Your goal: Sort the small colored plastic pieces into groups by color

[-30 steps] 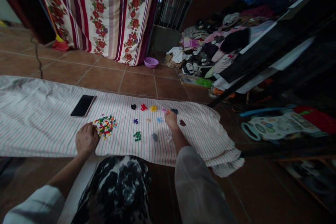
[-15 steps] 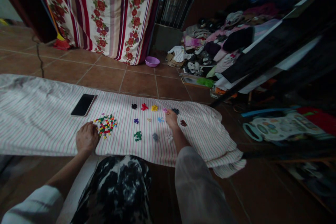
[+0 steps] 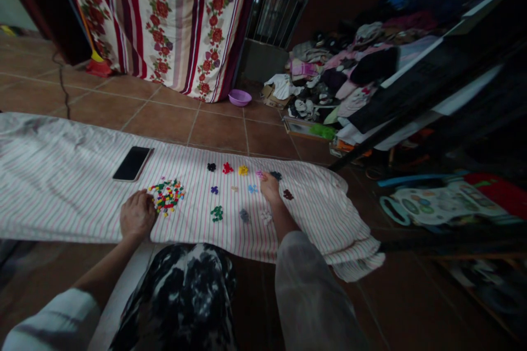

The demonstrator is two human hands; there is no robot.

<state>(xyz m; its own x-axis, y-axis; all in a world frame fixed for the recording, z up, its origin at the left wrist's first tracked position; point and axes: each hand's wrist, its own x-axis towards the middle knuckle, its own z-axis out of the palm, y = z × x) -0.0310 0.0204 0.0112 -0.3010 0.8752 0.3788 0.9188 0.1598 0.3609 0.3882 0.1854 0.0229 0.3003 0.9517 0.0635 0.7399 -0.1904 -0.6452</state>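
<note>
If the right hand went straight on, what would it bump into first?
The right hand would probably meet the small pink pile right at its fingertips; whether they touch is unclear.

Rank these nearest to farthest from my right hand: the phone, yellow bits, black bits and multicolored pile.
From your right hand:
1. Yellow bits, to its left.
2. Black bits, farther left.
3. Multicolored pile, by your left hand.
4. Phone, leftmost of the four.

Dim room, brown tiled floor (image 3: 160,115) with pale grout. Top left: floral striped curtain (image 3: 177,22), red broom (image 3: 99,67) beside it. Top center: barred window (image 3: 280,3). Upper right: heaped clothes (image 3: 346,63). Purple basin (image 3: 240,98) on floor near curtain. Right side mostly shadow.
</note>
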